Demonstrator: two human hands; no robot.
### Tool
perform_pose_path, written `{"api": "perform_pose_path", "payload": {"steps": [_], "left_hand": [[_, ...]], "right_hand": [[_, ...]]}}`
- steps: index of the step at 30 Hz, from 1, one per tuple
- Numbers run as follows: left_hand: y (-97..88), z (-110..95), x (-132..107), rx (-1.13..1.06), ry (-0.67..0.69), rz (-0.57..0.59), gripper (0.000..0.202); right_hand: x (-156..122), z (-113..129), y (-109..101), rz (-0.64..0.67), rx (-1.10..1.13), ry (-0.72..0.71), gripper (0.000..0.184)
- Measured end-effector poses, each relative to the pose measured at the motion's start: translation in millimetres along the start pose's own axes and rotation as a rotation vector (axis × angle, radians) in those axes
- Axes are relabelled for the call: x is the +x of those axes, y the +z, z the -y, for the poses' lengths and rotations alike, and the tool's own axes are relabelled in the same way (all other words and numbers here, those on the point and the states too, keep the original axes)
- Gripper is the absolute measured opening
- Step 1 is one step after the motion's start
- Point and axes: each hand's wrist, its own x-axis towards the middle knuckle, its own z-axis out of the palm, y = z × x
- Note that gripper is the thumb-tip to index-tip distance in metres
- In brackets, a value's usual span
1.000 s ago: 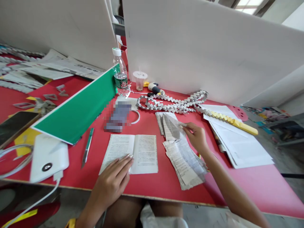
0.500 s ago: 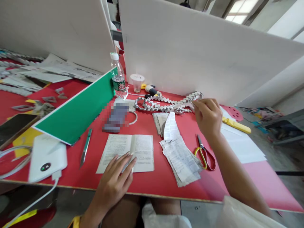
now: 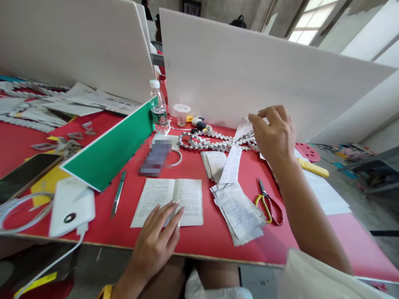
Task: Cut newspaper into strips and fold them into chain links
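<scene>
**Right hand has paper up, left hand parked on creased sheet**

Step in hand looks like sorting or handling printed paper. Right hand (image 3: 274,132) is up over the far side of the bench (image 3: 190,168), seemingly pinching a pale paper piece (image 3: 242,128) between thumb and fingers, in front of the folded paper chain (image 3: 215,144). A long strip (image 3: 232,165) hangs or lies just below it; can't tell if the two are one piece.

Left hand (image 3: 158,238) is spread, fingertips on the creased sheet (image 3: 152,199), gripping nothing. Strip stack (image 3: 238,214) sits to that sheet's right, a smaller pile (image 3: 213,164) beyond it, near the chain. Scissors (image 3: 264,193) lie right of the stack, apart from both hands.

Next move, as judged: control the paper's loose end, keep it off the chain, and hold the left hand light so the sheet doesn't skid.
</scene>
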Motion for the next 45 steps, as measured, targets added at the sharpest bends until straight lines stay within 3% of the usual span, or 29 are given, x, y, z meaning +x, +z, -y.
{"api": "perform_pose_path", "payload": {"steps": [2, 5, 9, 12, 14, 16, 20, 23, 26, 28, 30, 32, 34, 37, 40, 42, 45], "left_hand": [[-1.4, -10, 16, -0.054, -0.096, -0.002, 0.053], [5.9, -29, 64, -0.209, -0.227, 0.018, 0.057], [44.9, -42, 147, -0.442, -0.422, 0.001, 0.067], [80.1, -36, 182, -0.521, -0.546, 0.015, 0.064], [95.4, -26, 186, -0.592, -0.548, 0.072, 0.031], [102.0, -14, 180, -0.553, -0.538, 0.087, 0.014], [100.8, 10, 166, -0.437, -0.545, 0.07, 0.012], [102.2, 24, 163, -0.595, -0.572, 0.044, 0.016], [106.7, 37, 162, -0.81, -0.63, -0.068, 0.025], [108.2, 46, 162, -0.873, -0.671, -0.162, 0.03], [107.5, 54, 162, -0.874, -0.72, -0.271, 0.034], [105.8, 60, 162, -0.896, -0.761, -0.377, 0.037], [104.1, 63, 163, -0.982, -0.801, -0.439, 0.039], [102.4, 61, 163, -1.159, -0.841, -0.445, 0.044], [100.9, 55, 162, -1.304, -0.827, -0.382, 0.051], [99.6, 50, 162, -1.351, -0.797, -0.33, 0.052], [98.7, 45, 161, -1.363, -0.775, -0.264, 0.049]], "right_hand": [[-4, 7, -4, 0.033, 0.013, -0.036, 0.017], [-10, 17, -10, 0.048, 0.016, -0.053, 0.016], [-16, 26, -17, 0.032, 0.011, -0.046, 0.017], [-19, 29, -26, 0.025, 0.005, -0.059, 0.019], [-23, 27, -33, 0.021, 0.002, -0.058, 0.018], [-30, 24, -40, -0.011, -0.007, -0.029, 0.018], [-51, 17, -49, -0.167, -0.039, 0.062, 0.017], [-77, 20, -55, -0.311, -0.073, 0.049, 0.018], [-120, 35, -62, -0.402, -0.102, -0.023, 0.038], [-157, 50, -64, -0.135, -0.009, -0.088, 0.053], [-193, 65, -66, 0.148, 0.127, -0.098, 0.057], [-221, 77, -65, 0.322, 0.242, -0.061, 0.056], [-237, 83, -65, 0.409, 0.317, -0.016, 0.051], [-230, 84, -63, 0.486, 0.371, 0.096, 0.048], [-193, 76, -50, 0.45, 0.412, 0.278, 0.052], [-161, 67, -29, 0.397, 0.489, 0.459, 0.059], [-119, 54, 15, 0.356, 0.791, 0.674, 0.067]]}}
